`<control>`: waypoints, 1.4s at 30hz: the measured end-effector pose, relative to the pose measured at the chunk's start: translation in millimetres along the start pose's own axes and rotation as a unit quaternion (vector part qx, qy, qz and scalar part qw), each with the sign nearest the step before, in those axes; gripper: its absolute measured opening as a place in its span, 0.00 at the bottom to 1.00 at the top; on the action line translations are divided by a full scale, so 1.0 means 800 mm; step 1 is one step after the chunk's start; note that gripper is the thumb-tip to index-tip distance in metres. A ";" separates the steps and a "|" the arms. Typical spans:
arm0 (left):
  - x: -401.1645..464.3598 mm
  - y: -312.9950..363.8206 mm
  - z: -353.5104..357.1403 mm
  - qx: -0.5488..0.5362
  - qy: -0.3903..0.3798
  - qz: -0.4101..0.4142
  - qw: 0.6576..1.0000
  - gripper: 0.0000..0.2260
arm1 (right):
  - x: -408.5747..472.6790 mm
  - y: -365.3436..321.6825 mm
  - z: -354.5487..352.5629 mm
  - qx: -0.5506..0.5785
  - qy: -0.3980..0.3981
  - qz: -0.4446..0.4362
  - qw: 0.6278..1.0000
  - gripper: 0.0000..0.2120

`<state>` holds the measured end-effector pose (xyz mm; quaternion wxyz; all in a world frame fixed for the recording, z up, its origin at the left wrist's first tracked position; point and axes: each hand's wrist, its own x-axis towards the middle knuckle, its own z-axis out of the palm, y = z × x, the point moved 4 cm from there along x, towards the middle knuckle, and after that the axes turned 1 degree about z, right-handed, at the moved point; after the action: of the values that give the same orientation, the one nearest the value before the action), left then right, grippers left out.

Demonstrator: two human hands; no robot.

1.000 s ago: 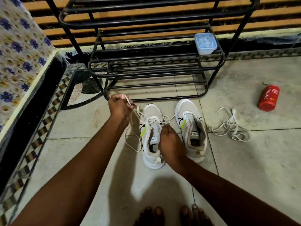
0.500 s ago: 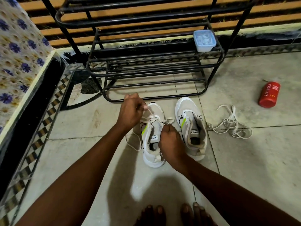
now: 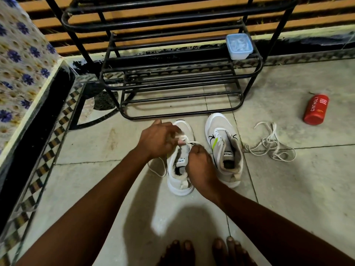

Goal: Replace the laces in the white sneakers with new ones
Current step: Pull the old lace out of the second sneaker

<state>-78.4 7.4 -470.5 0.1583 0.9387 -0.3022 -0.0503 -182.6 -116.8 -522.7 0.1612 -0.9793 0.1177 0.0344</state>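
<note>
Head view, one moment, tiled floor (image 3: 288, 198). Left sneaker (image 3: 179, 169): white, heel toward the person, standing on the floor directly under both hands. Lace (image 3: 189, 143): white, threaded through the upper eyelets of this sneaker, one strand running out toward the right, another loop (image 3: 156, 169) trailing on the floor just left of the shoe. Left hand (image 3: 157, 140): above the toe end of the left sneaker, fingers curled, pinching the lace near the eyelets. Right hand (image 3: 199, 164): over the shoe's right side near the tongue, fingers curled downward at the lace; whether it actually grips the strand cannot be told, the fingertips being hidden. Right sneaker (image 3: 223, 148): white with a green flash on its side, standing just beside the left one, untouched, its lacing only partly visible at the top. Loose laces (image 3: 270, 143): a tangled white heap on the floor to the right of the right sneaker, apart from both hands. Red bottle (image 3: 316, 109): lying on its side further right, lettering visible. Shoe rack (image 3: 172, 73): black metal bars, behind the sneakers. Plastic box (image 3: 239, 46): small, pale blue, lidded, on the rack's right end; contents unclear through the lid. Bare toes (image 3: 203, 250): at the lower edge.
</note>
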 end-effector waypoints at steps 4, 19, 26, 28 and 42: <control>0.008 0.013 0.002 0.150 0.000 0.022 0.988 0.06 | -0.001 0.001 -0.001 0.007 0.009 -0.002 1.000 0.16; -0.012 -0.058 0.005 -0.582 0.227 -0.271 0.733 0.14 | 0.000 -0.001 0.002 0.019 0.016 -0.001 1.000 0.13; -0.005 -0.046 0.008 -0.256 0.031 -0.132 0.957 0.07 | -0.004 0.003 0.004 0.039 0.019 -0.008 0.999 0.16; -0.005 -0.031 0.019 -0.083 -0.058 -0.153 0.983 0.11 | -0.005 -0.001 0.001 0.053 0.022 0.005 0.998 0.16; 0.020 0.043 0.048 0.071 -0.026 -0.034 0.997 0.16 | 0.001 0.007 0.008 0.048 0.010 -0.011 0.999 0.16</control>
<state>-91.7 -38.6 -495.1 0.0816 0.9558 -0.2766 -0.0580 -183.4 -120.6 -530.4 0.2070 -0.9720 0.1097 0.0175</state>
